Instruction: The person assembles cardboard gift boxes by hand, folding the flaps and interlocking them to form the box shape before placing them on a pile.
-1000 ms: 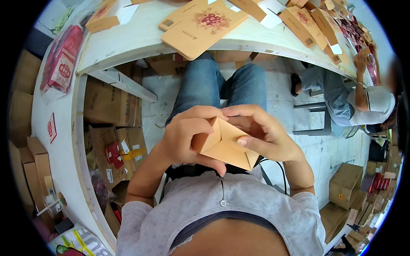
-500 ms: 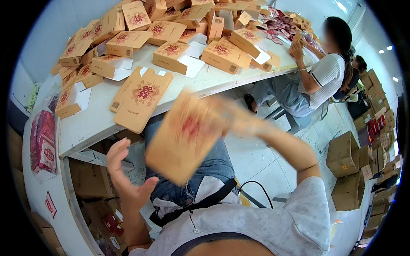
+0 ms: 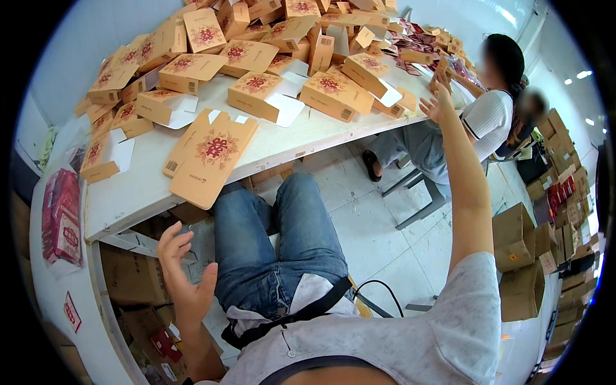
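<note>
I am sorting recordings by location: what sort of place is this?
Probably a packaging workshop: tan printed cartons are heaped on a white table, a co-worker sits beside it, and brown boxes are stacked on the right.

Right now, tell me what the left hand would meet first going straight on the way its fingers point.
Most likely the white table, at its front edge just beyond the left hand; depth is unclear, so it might pass above instead.
</note>
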{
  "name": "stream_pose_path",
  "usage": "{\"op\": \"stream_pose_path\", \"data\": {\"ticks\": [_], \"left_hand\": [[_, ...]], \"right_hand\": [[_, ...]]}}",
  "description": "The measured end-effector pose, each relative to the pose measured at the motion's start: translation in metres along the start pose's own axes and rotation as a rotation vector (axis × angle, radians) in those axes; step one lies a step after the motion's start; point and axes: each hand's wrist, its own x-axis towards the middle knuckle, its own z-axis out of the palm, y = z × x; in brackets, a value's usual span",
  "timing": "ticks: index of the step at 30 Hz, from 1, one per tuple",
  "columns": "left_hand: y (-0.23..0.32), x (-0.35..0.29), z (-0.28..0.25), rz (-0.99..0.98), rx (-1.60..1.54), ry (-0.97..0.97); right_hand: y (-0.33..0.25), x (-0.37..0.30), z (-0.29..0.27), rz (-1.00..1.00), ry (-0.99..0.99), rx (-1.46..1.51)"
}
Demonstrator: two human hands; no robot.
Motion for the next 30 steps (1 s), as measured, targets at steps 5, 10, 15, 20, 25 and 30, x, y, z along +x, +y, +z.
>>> {"op": "stream_pose_path", "data": {"ticks": [5,10,15,20,25,30], "left_hand": [[0.006,0.004,0.006,-0.003,0.023,-0.039],[0.007,0.011,0.009,0.082,0.103,-0.124],[0.006,0.008,0.007,0.079,0.083,-0.115],[0.001,-0.003,-0.001,0.007,0.075,-0.100],[-0.011,-0.007,0.001,-0.023,0.051,-0.075],[-0.010,-0.007,0.006,0.023,0.035,-0.082]], "right_hand": [[0.028,-0.009,-0.006,-0.024,-0.057,-0.132],[0.066,-0.096,0.088,-0.154,-0.532,-0.337],[0.138,-0.178,0.216,-0.688,-0.976,-0.683],[0.183,-0.257,0.271,-0.993,-0.571,-1.344],[0.196,-0.258,0.265,-1.034,-0.508,-1.282],[0.206,-0.257,0.266,-1.257,-0.397,-1.069]]}}
